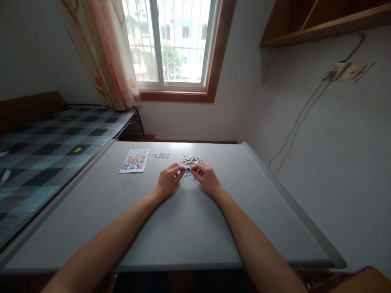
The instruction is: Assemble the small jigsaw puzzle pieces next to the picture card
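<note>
Both hands meet over a spread of small puzzle pieces [192, 159] on a pale table [183, 224]. Between their fingertips is a small dark blue puzzle piece [188, 169]. My left hand [170, 178] pinches at its left side, and my right hand [207, 176] pinches at its right side. Light blue pieces [192, 177] lie just below the fingers. A smaller group of pieces [161, 156] lies flat to the left of the main spread. Further left is a printed colourful picture sheet [135, 161].
A bed with a checked cover [61, 138] stands along the table's left side. Behind the table are a window [180, 40] and a curtain [106, 53]. Cables [297, 118] hang from a socket [337, 71] on the right wall, below a wooden shelf [330, 30].
</note>
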Available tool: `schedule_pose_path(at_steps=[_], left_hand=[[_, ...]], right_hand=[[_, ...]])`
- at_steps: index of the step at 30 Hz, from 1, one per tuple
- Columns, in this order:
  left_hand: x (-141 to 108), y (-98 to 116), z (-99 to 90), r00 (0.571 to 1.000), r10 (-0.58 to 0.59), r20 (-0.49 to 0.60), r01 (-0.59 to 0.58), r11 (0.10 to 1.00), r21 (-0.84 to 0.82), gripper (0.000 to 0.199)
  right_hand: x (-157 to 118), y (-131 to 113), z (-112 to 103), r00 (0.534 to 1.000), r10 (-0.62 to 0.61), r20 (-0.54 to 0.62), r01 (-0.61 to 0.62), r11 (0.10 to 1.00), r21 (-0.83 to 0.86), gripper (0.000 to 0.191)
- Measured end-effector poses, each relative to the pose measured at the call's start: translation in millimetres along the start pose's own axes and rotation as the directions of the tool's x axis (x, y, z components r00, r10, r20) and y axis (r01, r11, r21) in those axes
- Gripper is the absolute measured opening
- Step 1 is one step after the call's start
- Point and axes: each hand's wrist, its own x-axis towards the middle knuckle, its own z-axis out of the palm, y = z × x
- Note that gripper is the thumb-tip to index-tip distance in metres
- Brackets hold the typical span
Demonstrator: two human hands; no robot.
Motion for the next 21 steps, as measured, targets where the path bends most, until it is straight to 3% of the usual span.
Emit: schedule_pose_path(at_steps=[21], left_hand=[[0.2, 0.2, 0.4, 1.0, -0.003, 0.015, 0.003, 1.0, -0.026, 0.017]], right_hand=[[-0.3, -1.9, -1.6, 1.0, 0.003, -0.003, -0.003, 1.0, -0.017, 0.008]])
